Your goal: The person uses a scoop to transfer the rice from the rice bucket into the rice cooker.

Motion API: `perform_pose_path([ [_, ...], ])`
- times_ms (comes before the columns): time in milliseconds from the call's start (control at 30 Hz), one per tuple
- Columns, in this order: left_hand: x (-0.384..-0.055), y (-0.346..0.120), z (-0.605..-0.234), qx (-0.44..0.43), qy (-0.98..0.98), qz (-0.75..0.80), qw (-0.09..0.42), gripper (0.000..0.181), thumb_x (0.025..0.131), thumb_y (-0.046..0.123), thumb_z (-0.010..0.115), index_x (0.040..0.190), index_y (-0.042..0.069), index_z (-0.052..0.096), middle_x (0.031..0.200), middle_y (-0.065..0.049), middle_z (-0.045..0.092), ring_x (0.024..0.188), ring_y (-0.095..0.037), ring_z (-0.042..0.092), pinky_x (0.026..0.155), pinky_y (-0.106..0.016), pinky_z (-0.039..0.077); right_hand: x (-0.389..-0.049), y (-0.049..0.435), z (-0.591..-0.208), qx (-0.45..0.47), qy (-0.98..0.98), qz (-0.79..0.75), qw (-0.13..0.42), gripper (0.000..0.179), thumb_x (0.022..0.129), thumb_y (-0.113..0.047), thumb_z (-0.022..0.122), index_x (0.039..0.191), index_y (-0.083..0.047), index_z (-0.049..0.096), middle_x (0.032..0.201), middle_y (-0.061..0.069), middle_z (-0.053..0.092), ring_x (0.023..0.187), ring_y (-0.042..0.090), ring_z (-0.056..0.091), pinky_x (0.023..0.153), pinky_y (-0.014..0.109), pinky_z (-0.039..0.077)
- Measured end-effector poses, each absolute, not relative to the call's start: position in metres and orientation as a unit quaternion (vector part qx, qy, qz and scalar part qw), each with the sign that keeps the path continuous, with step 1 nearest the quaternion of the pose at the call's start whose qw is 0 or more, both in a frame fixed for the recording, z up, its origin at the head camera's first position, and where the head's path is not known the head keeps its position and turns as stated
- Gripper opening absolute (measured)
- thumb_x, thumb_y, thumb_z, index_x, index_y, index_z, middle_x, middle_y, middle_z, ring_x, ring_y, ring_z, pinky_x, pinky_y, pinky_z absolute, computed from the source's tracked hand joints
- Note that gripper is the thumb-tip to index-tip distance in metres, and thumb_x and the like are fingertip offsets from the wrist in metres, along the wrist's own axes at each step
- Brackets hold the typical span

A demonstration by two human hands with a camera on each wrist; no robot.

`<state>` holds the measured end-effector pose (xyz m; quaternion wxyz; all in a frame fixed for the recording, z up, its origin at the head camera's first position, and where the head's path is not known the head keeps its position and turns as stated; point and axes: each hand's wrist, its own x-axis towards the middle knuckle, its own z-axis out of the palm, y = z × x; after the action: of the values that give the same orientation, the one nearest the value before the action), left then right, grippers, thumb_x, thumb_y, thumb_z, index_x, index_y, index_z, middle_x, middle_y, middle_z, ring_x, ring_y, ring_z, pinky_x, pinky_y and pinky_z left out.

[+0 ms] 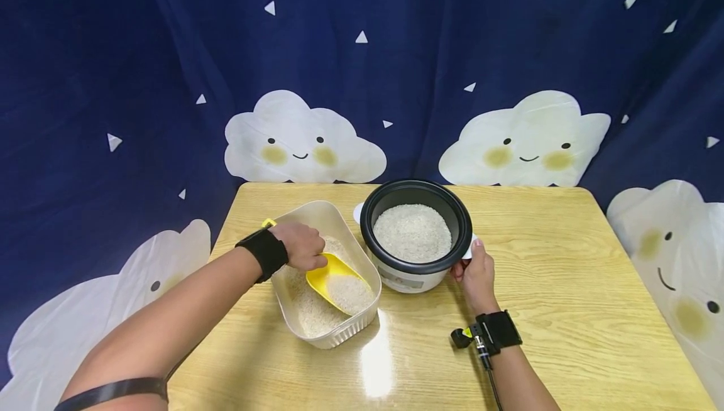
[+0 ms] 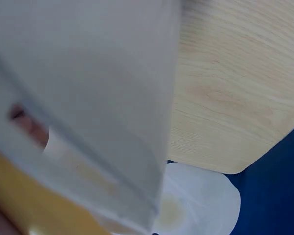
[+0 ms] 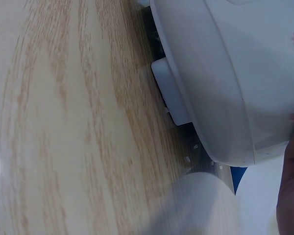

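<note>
My left hand [image 1: 302, 246] grips a yellow scoop [image 1: 322, 276] that is tilted inside a cream-coloured bin [image 1: 342, 335]; rice fills the scoop's front. More rice [image 1: 317, 320] covers the bin's floor beneath it. Just right of the bin stands a white rice cooker [image 1: 404, 282], lidless, with rice [image 1: 413, 232] in its dark pot. My right hand [image 1: 477, 276] holds the cooker's white side handle [image 1: 471, 247]. Up close in the left wrist view, the bin's wall [image 2: 112, 73] hides most of the hand. The right wrist view shows the cooker's lower body [image 3: 220, 93].
Both containers stand on a light wooden table [image 1: 554, 285]. A few loose grains [image 3: 187, 159] lie beside the cooker's base. Behind the table's far edge hangs a dark blue curtain [image 1: 407, 53] with white clouds. A cable [image 1: 493, 383] runs along my right forearm.
</note>
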<state>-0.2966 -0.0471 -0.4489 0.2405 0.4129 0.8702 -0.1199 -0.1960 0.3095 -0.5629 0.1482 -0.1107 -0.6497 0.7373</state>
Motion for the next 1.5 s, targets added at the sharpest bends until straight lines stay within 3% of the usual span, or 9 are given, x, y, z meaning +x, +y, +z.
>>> perform_pose_path([
  [400,-0.298,-0.059,-0.437,0.380,0.890,-0.073,0.241,0.041,0.098,0.037,0.045,0.061,0.020,0.046,0.061,0.006,0.039,0.055,-0.014,0.041,0.056,-0.028,0.031,-0.198,0.310,-0.566,-0.106,-0.647,0.738,0.157,0.063,0.112,-0.040,0.026,0.061,-0.011,0.047,0.047,-0.005,0.046,0.041,0.008,0.040,0.045,0.024,0.034],
  [1300,-0.296,-0.082,-0.419,0.313,0.915,0.010,0.254,0.040,0.097,0.038,0.043,0.063,0.019,0.050,0.063,0.005,0.039,0.056,-0.014,0.041,0.058,-0.029,0.034,-0.195,0.310,-0.564,-0.102,-0.650,0.736,0.160,0.065,0.113,-0.039,0.025,0.062,-0.003,0.045,0.047,-0.003,0.044,0.040,0.010,0.039,0.044,0.026,0.033],
  [1500,-0.299,-0.085,-0.411,0.294,0.916,0.040,0.269,0.041,0.098,0.039,0.041,0.061,0.021,0.046,0.061,0.007,0.037,0.054,-0.012,0.033,0.056,-0.029,0.029,-0.195,0.309,-0.564,-0.095,-0.649,0.738,0.159,0.063,0.113,-0.038,0.026,0.065,-0.003,0.045,0.048,-0.003,0.044,0.041,0.010,0.039,0.044,0.026,0.033],
])
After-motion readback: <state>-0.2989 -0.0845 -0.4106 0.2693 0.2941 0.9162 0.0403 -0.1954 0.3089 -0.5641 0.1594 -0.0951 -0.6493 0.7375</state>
